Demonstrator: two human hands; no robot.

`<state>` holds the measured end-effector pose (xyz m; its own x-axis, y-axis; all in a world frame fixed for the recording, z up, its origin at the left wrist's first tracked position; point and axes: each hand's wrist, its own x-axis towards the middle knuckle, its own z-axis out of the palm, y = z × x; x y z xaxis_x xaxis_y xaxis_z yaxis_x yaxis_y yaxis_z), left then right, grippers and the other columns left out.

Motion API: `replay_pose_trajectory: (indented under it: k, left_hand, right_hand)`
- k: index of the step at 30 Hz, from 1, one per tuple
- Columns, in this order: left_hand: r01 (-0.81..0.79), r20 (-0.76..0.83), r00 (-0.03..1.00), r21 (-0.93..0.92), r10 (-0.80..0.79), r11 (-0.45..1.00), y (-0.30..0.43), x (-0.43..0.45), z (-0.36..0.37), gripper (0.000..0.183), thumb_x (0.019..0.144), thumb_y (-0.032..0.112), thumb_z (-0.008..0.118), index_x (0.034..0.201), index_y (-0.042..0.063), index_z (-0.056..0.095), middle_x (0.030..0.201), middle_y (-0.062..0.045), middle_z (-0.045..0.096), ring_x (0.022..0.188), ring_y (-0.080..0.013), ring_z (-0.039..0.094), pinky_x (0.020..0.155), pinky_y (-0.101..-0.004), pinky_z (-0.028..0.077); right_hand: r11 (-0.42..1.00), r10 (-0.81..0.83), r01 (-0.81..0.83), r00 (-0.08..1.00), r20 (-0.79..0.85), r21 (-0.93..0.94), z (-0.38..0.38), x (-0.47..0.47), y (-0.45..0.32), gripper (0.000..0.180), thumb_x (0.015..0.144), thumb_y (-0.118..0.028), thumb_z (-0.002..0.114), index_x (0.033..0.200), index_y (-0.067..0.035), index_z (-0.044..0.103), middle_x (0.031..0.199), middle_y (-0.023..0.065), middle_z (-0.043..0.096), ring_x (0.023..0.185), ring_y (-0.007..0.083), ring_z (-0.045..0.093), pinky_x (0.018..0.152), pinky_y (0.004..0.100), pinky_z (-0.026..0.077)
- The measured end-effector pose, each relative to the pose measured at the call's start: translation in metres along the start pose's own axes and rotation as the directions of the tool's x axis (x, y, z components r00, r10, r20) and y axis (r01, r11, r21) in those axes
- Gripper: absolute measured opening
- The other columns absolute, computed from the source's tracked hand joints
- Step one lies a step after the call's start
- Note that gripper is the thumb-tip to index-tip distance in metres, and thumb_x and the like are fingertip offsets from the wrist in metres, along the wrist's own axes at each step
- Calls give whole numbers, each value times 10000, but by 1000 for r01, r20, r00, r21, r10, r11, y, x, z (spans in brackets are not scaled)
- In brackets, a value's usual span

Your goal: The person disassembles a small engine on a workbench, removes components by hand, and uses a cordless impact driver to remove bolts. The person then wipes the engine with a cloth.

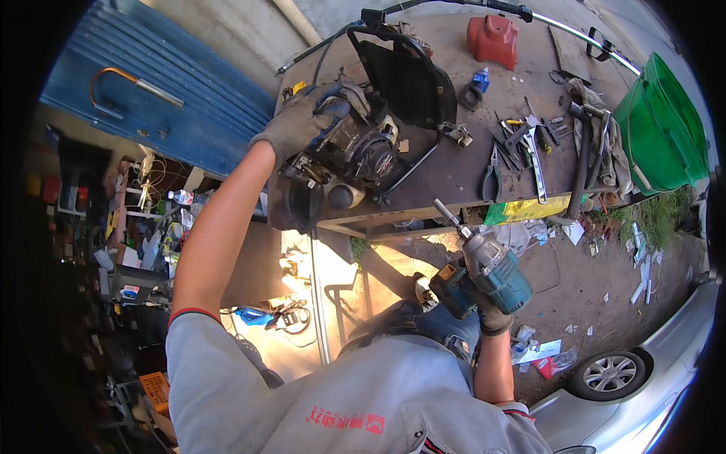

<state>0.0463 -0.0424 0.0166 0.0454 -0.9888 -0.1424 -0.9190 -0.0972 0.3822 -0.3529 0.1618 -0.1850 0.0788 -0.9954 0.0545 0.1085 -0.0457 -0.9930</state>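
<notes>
My left hand (pixel 306 119), in a grey work glove, grips the top of a small engine (pixel 368 150) at the left end of the workbench. The engine is joined to a black tubular frame (pixel 437 74) with a dark back panel. Its underside is hidden. In front of my body, clear of the bench, my gloved right hand (pixel 494 319) holds a teal cordless impact wrench (pixel 499 275). A socket bit (pixel 445 213) on the wrench points up towards the bench edge. The battery (pixel 454 289) faces left.
Pliers (pixel 491 179), an adjustable wrench (pixel 536 164), a hammer (pixel 578 159) and screwdrivers lie on the workbench (pixel 454 164). A red plastic tank (pixel 493 42) and a green bucket (pixel 652 130) stand farther back and right. A blue metal door (pixel 170 74) is at left; a parked car (pixel 641 391) is at right.
</notes>
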Motion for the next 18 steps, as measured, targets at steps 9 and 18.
replay_pose_trajectory:
  k: [9,18]
  left_hand:
    - [-227,-64,971,33,228,973,-13,25,1,523,988,402,696,1461,193,621,1509,-135,556,1396,-314,523,1158,-381,423]
    - [-21,-192,981,-176,-14,984,-2,30,18,349,974,301,675,1258,108,738,1244,-114,716,1109,-229,673,976,-333,504]
  right_hand:
    - [973,-117,127,991,62,-195,19,0,-29,383,829,-39,802,1209,-75,767,1202,94,755,1115,291,719,979,411,558]
    - [931,-290,320,941,175,-175,73,59,-37,477,765,-140,832,1233,-128,741,1185,103,725,1107,334,694,985,468,543]
